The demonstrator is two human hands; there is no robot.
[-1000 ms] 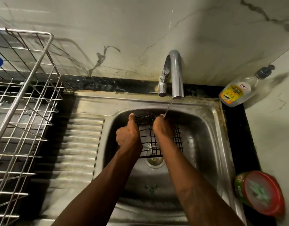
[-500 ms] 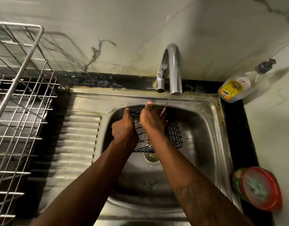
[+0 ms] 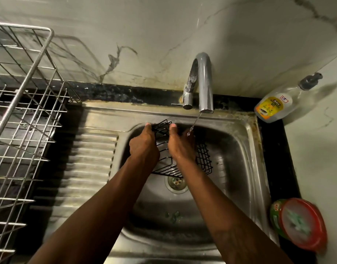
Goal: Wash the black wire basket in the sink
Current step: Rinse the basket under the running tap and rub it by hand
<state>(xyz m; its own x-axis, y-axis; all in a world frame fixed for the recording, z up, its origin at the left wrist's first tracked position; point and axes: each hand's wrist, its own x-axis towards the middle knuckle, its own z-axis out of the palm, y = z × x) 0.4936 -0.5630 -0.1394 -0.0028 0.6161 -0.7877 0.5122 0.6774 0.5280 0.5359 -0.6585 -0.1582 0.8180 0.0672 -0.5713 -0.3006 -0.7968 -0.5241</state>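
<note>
Just one view is supplied, worn on the head. The sink is looked down on from its front side, with the lens pitched forward and down, so the wall behind the sink is taken in across the top of the frame. A wide angle is used, and lines are bowed toward the edges. The sink is kept close: the left hand, right hand and black wire basket are framed near centre, over the sink. The dish rack left of the sink is cropped, and the red-lidded tub right of it is blurred.
</note>
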